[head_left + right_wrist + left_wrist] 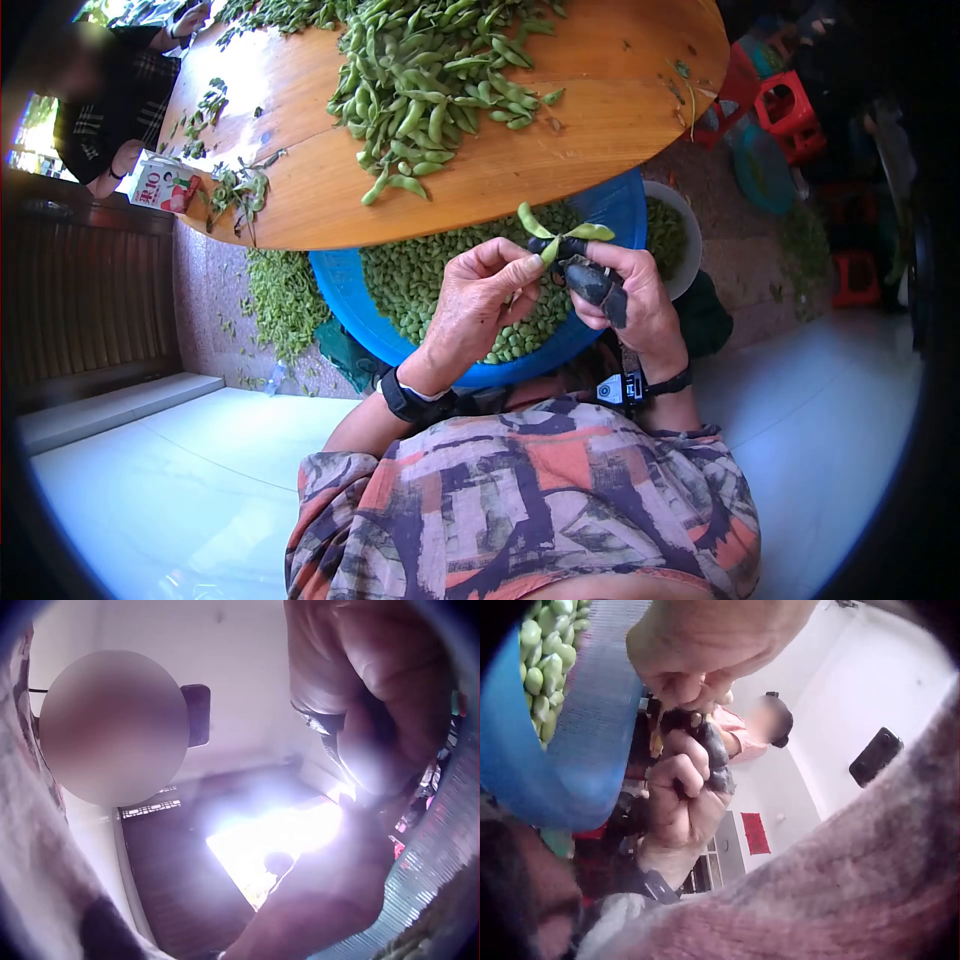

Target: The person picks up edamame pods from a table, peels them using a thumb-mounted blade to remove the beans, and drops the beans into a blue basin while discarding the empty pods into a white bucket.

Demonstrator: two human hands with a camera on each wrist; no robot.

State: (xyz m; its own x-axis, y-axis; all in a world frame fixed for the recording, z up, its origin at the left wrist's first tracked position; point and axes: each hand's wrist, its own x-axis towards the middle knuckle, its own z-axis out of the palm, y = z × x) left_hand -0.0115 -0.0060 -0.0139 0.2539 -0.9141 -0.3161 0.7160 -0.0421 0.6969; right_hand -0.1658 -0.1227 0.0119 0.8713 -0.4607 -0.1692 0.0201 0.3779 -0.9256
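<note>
Here, just right of centre in the head view, three green pods (551,249) sit between your hands: your left grip (475,305) pinches one, thumb against finger, and your right grip (640,295) is clamped on them with fingertips in black coverings (592,284). Only the left wrist view shows a red panel (755,833), lower centre, and one person in pink (739,739); glare and shadow in the right wrist view hide the pods. One blue basin (335,290) fills mid-frame, your hands blocking some of its shelled beans (420,285). Along the top, one desk (600,100) carries a pod heap (410,90), uncountable, and, upper left, one carton (160,182).
</note>
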